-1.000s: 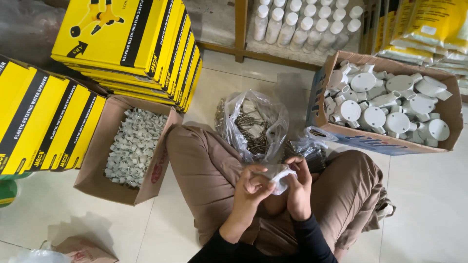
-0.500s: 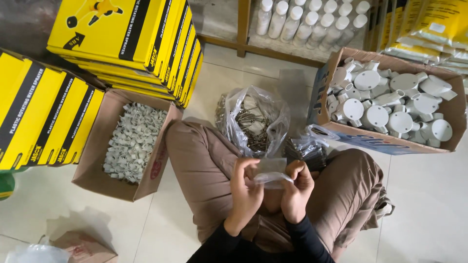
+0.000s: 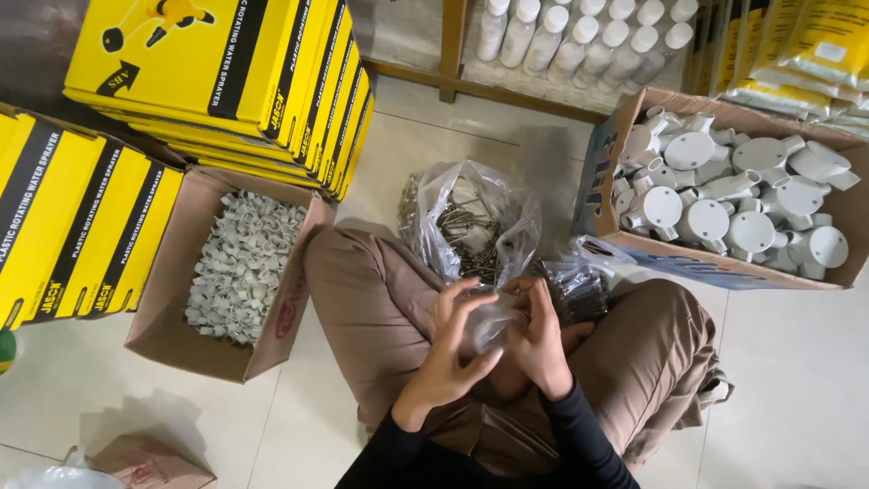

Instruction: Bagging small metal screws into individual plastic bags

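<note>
A person seated cross-legged on the tiled floor [image 3: 815, 380] grips a small clear plastic bag [image 3: 491, 319] over the lap, left hand [image 3: 453, 349] and right hand [image 3: 541, 337] both closed on it. Thin, soft and slippery, it looks best pinched at its edges. A larger bag of metal nails [image 3: 471, 226] sits beyond; a carton of white clips [image 3: 237, 264] lies left.

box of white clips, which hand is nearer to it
Left. The left hand is on the side of the box of white clips; the right hand is beyond it, farther away.
</note>
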